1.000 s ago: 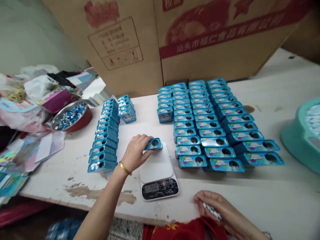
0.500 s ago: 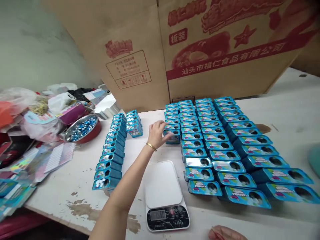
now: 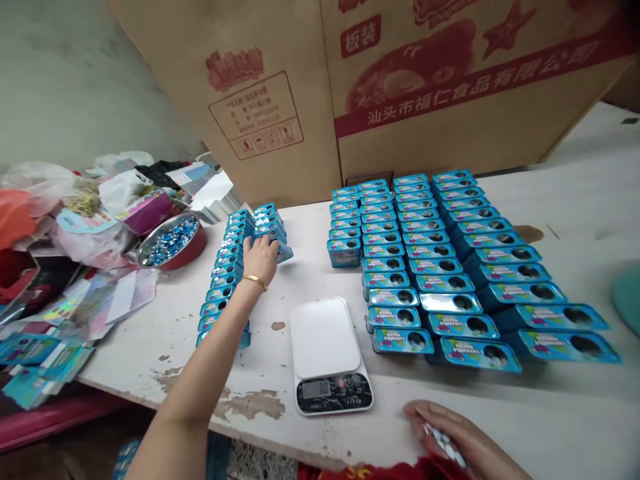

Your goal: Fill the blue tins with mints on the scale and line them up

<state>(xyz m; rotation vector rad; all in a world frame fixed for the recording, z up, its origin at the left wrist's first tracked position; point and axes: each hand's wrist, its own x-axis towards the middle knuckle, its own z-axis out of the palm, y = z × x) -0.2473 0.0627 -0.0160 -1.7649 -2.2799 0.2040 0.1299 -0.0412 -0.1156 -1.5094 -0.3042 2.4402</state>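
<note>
White candies point(image 3: 443, 445): cupped in the right hand point(image 3: 465, 440), fingers curled closed round them, at the near table edge above a red cloth point(image 3: 385, 473).

Scale point(image 3: 325, 337): white, digital, nothing on its platform, near centre.

Left hand point(image 3: 260, 261): gold bangle point(image 3: 255, 283) at the wrist, fingers bent down over the far end of the left rows; grip on any tin impossible to tell.

Blue tins point(image 3: 345, 253): two short rows under that hand, one tin point(image 3: 285, 252) angled out beside the fingers; a wide block of rows to the right, round windows uppermost, one silver tin point(image 3: 450, 303) among them.

Table point(image 3: 255, 403): white board, paint peeling.

Left side: steel bowl point(image 3: 170, 241) of blue-wrapped sweets, plastic bags point(image 3: 40, 190), printed cards point(image 3: 120, 300).

Far: cardboard cartons point(image 3: 250, 113) with red print, grey wall point(image 3: 75, 80).
</note>
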